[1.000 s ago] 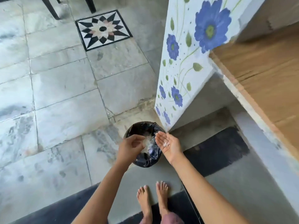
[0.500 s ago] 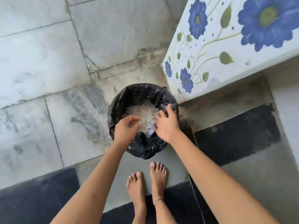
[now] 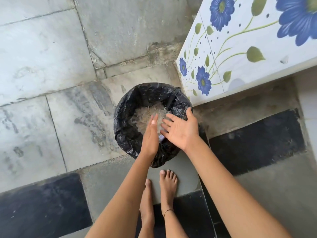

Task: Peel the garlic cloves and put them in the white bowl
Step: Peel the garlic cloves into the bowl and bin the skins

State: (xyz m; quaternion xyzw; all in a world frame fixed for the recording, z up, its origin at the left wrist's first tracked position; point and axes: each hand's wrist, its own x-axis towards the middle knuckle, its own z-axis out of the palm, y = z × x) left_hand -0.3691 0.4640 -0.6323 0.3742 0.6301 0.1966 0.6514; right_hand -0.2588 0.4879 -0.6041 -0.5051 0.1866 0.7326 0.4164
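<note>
A bin lined with a black bag (image 3: 127, 138) stands on the stone floor (image 3: 51, 83), just beside the corner of a blue-flowered tiled panel (image 3: 240, 54). Pale papery peels (image 3: 145, 114) lie inside. Over it the left grip (image 3: 151, 136) is held edge-up with straight fingers, and the right grip (image 3: 180, 131) is spread, palm showing. Bare feet (image 3: 167, 182) stand near the bin.

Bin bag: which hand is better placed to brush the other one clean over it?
Likely the left. The left hand stands edge-on, fingers straight, beside the right hand, whose open palm faces up over the black bin bag.
</note>
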